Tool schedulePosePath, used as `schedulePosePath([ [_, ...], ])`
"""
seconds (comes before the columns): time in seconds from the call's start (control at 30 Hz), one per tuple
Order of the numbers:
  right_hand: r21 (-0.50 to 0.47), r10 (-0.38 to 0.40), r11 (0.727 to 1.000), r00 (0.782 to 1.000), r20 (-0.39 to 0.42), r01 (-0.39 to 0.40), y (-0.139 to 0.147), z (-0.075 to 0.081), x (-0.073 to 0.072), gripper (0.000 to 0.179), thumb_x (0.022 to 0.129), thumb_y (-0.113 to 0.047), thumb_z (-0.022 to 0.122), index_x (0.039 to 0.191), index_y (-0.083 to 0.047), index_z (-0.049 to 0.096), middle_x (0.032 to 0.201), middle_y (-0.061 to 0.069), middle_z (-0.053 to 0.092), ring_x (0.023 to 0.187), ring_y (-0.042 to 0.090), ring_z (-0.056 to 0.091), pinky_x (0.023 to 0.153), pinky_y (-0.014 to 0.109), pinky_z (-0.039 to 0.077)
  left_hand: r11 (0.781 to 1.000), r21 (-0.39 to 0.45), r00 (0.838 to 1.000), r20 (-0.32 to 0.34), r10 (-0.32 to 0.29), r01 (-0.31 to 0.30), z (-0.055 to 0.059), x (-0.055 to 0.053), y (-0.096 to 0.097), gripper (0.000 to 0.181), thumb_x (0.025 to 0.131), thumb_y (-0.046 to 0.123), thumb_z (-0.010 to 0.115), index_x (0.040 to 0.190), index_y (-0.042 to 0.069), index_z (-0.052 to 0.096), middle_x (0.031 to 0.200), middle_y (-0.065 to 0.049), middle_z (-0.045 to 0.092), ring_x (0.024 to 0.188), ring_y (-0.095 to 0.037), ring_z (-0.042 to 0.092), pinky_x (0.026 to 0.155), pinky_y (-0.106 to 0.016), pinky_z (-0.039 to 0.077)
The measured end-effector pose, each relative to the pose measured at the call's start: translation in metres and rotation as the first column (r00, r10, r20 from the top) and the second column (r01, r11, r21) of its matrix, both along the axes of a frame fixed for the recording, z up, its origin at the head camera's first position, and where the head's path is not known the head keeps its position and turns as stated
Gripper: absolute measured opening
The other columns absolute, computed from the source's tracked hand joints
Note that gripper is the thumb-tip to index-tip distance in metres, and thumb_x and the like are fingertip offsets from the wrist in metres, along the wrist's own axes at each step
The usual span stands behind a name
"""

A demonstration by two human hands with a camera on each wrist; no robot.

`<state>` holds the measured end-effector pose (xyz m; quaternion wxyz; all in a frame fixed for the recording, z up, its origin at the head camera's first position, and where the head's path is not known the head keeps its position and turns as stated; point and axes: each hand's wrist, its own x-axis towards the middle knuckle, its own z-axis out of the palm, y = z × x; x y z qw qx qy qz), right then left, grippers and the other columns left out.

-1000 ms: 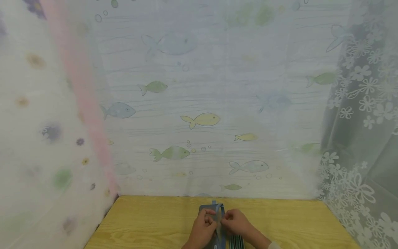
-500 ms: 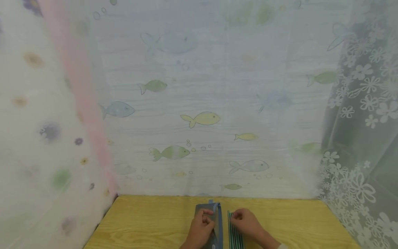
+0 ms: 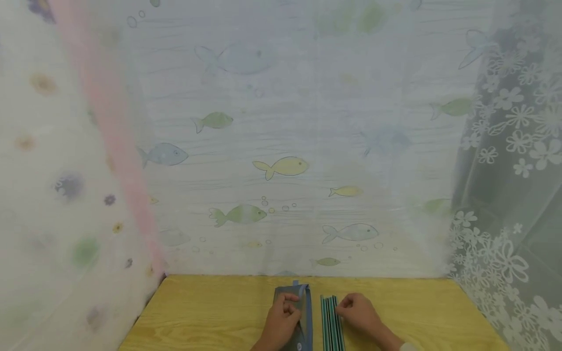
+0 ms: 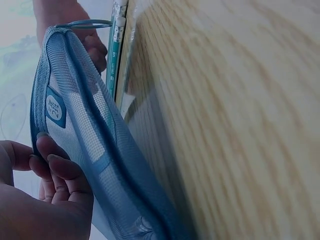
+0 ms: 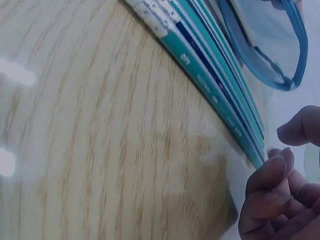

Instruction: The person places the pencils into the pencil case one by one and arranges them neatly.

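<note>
"What's different now?"

"The right hand (image 3: 361,312). A second ago it is up against the pencil case (image 4: 100,150); now it is away to the right of the case, at the far edge of the pencils (image 3: 332,324). The left hand (image 3: 280,321) stays with the case."

"And the fingers?"

"The left ones are curled, pinching the edge of the case. On the right, thumb and forefinger stand apart, the other fingers loosely bent, close to the ends of the pencils. I can't tell whether they touch."

"Where exactly are the pencils?"

"Side by side on the table (image 3: 210,312), just right of the case and apart from it. The case seems to gape along the side facing them."

"So what does that mean for the work?"

"I'd judge the right hand's attention has passed from the case to the pencils, while the left keeps the case steady."
</note>
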<state>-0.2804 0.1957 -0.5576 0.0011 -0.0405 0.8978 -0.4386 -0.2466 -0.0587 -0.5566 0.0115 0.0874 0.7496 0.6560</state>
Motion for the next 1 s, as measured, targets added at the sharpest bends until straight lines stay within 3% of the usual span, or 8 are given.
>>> schedulePosePath([
  [0.23, -0.003, 0.03, 1.0, 0.997, 0.074, -0.03, 0.012, -0.001, -0.005, 0.014, 0.087, -0.02, 0.075, 0.084, -0.006, 0.073, 0.068, 0.001, 0.063, 0.059, 0.012, 0.056, 0.054, 0.026, 0.045, 1.0, -0.012, 1.0, 0.013, 0.012, -0.012, 0.0, -0.001, 0.0, 0.039, 0.091, 0.003, 0.058, 0.129, -0.003, 0.055, 0.077, 0.0, 0.06, 0.062, -0.013, 0.056, 0.059, -0.027, 0.051],
  [0.43, 0.01, 0.053, 0.998, 0.995, 0.09, -0.055, 0.011, 0.004, -0.005, 0.022, 0.085, -0.016, 0.076, 0.065, -0.009, 0.068, 0.055, -0.005, 0.056, 0.049, 0.008, 0.049, 0.048, 0.021, 0.039, 1.0, -0.011, 1.0, 0.017, -0.003, 0.003, -0.003, 0.0, 0.0, 0.036, 0.093, 0.004, 0.058, 0.129, -0.002, 0.055, 0.077, 0.0, 0.059, 0.061, -0.013, 0.055, 0.06, -0.028, 0.052],
  [0.6, 0.046, 0.001, 0.999, 0.994, 0.11, -0.006, 0.006, 0.009, -0.002, 0.031, 0.081, -0.013, 0.078, 0.055, -0.011, 0.06, 0.049, -0.006, 0.053, 0.045, 0.008, 0.046, 0.045, 0.019, 0.036, 1.0, -0.013, 1.0, 0.014, 0.0, 0.0, -0.003, 0.0, -0.001, 0.036, 0.093, 0.004, 0.058, 0.128, -0.002, 0.056, 0.076, 0.001, 0.059, 0.06, -0.012, 0.055, 0.059, -0.027, 0.051],
  [0.77, 0.107, -0.051, 0.994, 0.993, 0.11, 0.039, 0.002, 0.012, -0.002, 0.032, 0.078, -0.011, 0.08, 0.055, -0.009, 0.058, 0.046, -0.005, 0.051, 0.043, 0.008, 0.044, 0.044, 0.019, 0.035, 1.0, 0.001, 1.0, 0.004, 0.008, -0.008, 0.0, 0.002, -0.001, 0.037, 0.093, 0.002, 0.057, 0.129, -0.004, 0.056, 0.076, 0.001, 0.059, 0.061, -0.014, 0.055, 0.058, -0.027, 0.051],
  [1.0, 0.185, -0.067, 0.981, 0.994, 0.085, 0.051, -0.001, 0.012, -0.003, 0.03, 0.08, -0.015, 0.082, 0.068, -0.006, 0.056, 0.05, -0.002, 0.053, 0.045, 0.01, 0.046, 0.045, 0.02, 0.035, 1.0, 0.001, 1.0, 0.003, 0.01, -0.01, 0.0, 0.001, -0.002, 0.037, 0.093, 0.001, 0.057, 0.129, -0.005, 0.055, 0.077, 0.0, 0.059, 0.063, -0.014, 0.056, 0.059, -0.027, 0.051],
])
